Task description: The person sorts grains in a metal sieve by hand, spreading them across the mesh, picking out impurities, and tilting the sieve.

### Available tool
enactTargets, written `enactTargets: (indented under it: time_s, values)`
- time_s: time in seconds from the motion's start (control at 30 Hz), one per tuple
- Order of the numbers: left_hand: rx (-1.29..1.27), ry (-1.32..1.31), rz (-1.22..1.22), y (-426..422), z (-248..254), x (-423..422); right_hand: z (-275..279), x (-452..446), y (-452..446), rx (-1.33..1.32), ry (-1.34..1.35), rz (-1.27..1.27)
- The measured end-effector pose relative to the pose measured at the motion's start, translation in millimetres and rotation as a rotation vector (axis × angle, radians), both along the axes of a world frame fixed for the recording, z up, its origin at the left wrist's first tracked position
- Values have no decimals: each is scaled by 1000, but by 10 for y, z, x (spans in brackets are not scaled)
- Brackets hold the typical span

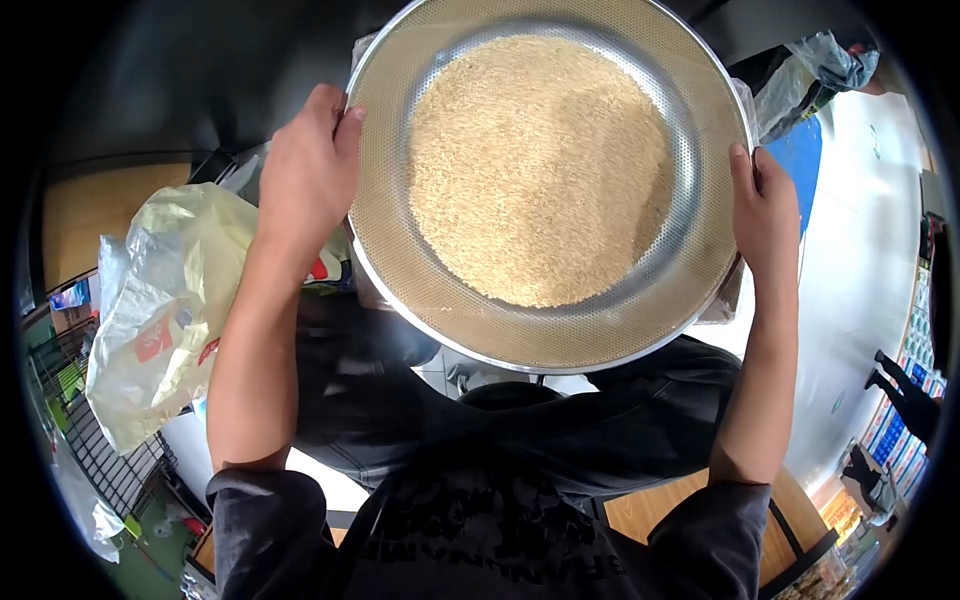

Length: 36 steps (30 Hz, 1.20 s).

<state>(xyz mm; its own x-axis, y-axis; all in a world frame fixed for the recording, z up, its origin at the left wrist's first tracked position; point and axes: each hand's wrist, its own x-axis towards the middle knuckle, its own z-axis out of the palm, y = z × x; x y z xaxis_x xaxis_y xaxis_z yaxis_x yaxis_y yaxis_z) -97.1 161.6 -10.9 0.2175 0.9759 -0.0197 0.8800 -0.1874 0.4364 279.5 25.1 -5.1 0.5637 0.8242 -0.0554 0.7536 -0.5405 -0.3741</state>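
A large round metal sieve (pixel 400 290) with a perforated wall is held up in front of me, above my lap. Pale tan grain (pixel 535 170), looking like unpolished rice, covers its bottom in a broad layer. My left hand (pixel 312 165) grips the rim at the left, thumb on top and fingers curled round the outside. On the opposite side my right hand (pixel 765 205) is closed on the rim in the same way. Part of a clear plastic bag shows behind the sieve; what lies directly under it is hidden.
A yellowish plastic bag (pixel 165 300) hangs beside my left forearm, near a black wire rack (pixel 105 440). Wooden surfaces show at left (pixel 110 215) and lower right. Another plastic bag (pixel 825 65) lies at the upper right by a blue surface (pixel 812 170). People stand far right near stocked shelves.
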Motion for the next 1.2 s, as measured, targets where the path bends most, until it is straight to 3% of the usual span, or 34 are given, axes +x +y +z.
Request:
enactTargets:
  time_s: [0.1,0.43,0.63,0.8,0.87,1.0,1.07,1.2]
  values:
    - [88,-3,-55,34,-84,-47,-22,-7,2,-23,43,-20]
    - [-96,155,-77,96,-238,41,-153,37,12,-163,34,62]
    - [-144,309,-117,121,-263,77,-53,-23,106,-293,149,-38]
    - [-193,547,-176,79,-175,160,-2,-7,144,-294,-25,110]
    - [-202,713,-240,1,-130,193,113,-73,185,-291,-52,115]
    - [-37,753,-393,-355,-92,399,217,-214,204,-217,-69,131]
    - [3,539,-701,-583,-131,512,154,-189,169,-148,-171,200]
    - [-44,455,-909,-964,-292,776,9,-40,100,-151,-184,191]
